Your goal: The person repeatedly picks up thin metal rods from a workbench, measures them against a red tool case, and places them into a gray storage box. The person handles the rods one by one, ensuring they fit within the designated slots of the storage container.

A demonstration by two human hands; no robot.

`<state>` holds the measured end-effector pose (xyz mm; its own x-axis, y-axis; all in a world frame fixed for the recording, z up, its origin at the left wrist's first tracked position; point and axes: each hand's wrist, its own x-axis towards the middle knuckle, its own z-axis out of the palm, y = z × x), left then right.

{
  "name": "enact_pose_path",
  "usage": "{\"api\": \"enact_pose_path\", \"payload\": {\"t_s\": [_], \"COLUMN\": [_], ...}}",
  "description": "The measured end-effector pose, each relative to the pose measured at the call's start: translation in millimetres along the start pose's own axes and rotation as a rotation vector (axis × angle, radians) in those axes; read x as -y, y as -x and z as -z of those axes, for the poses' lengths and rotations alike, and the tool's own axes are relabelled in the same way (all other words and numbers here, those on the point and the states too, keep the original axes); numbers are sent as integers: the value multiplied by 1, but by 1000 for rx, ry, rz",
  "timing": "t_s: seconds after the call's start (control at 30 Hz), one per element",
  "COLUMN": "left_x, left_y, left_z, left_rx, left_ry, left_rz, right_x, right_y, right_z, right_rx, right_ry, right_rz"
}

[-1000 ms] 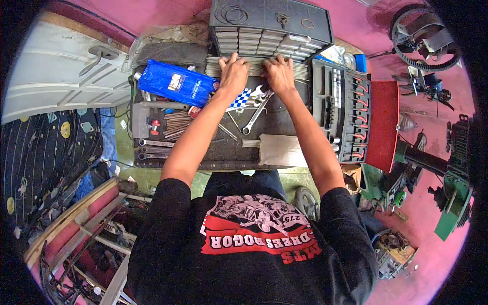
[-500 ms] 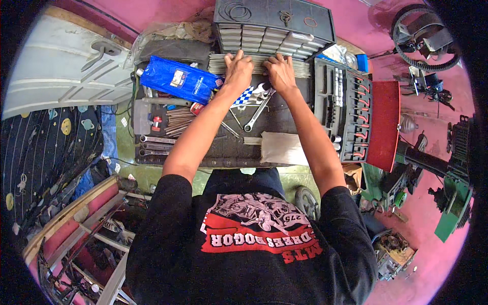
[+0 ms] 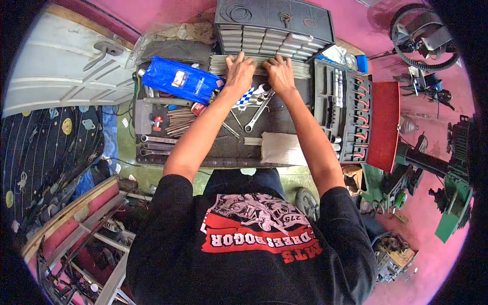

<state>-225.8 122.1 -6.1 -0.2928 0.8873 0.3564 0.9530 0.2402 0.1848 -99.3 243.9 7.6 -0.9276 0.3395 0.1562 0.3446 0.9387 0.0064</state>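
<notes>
A row of thin grey welding rods (image 3: 301, 70) lies crosswise at the back of the bench. My left hand (image 3: 241, 72) is bent over the rods left of their middle, fingers curled down on them. A short way to its right, my right hand (image 3: 279, 72) grips the same row, its fingers curled too. The fingertips are partly hidden. Left of my left forearm is a blue plastic packet (image 3: 178, 81). Between my forearms lie combination wrenches (image 3: 257, 116) and a blue-and-white checkered piece (image 3: 245, 96). Closer to me rests a whitish flat packet (image 3: 281, 149) beside a few short rods (image 3: 252, 141).
Behind the rods stands a grey small-parts drawer cabinet (image 3: 274, 23). An opened socket set (image 3: 333, 101) with a red lid (image 3: 382, 127) borders the right side. Brownish rods (image 3: 180, 121), more wrenches (image 3: 157, 145) and a clear box (image 3: 143, 114) occupy the left.
Both hands stay on the welding rods with almost the same grip. The whole view has shifted very slightly; nothing was picked up or let go.
</notes>
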Motion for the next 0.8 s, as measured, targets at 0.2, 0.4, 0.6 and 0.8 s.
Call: {"api": "enact_pose_path", "payload": {"t_s": [0.2, 0.4, 0.6, 0.8], "left_x": [-4, -3, -6, -8], "left_y": [2, -3, -3, -4], "left_z": [1, 4, 2, 8], "left_rx": [44, 71, 78, 153], "left_ry": [41, 10, -37, -66], "left_rz": [59, 20, 15, 32], "right_x": [-2, -1, 1, 0], "right_y": [-1, -4, 1, 3], "right_z": [-6, -1, -4, -8], "right_rx": [-6, 56, -87, -28], "right_ry": [15, 40, -2, 18], "right_rz": [10, 26, 24, 4]}}
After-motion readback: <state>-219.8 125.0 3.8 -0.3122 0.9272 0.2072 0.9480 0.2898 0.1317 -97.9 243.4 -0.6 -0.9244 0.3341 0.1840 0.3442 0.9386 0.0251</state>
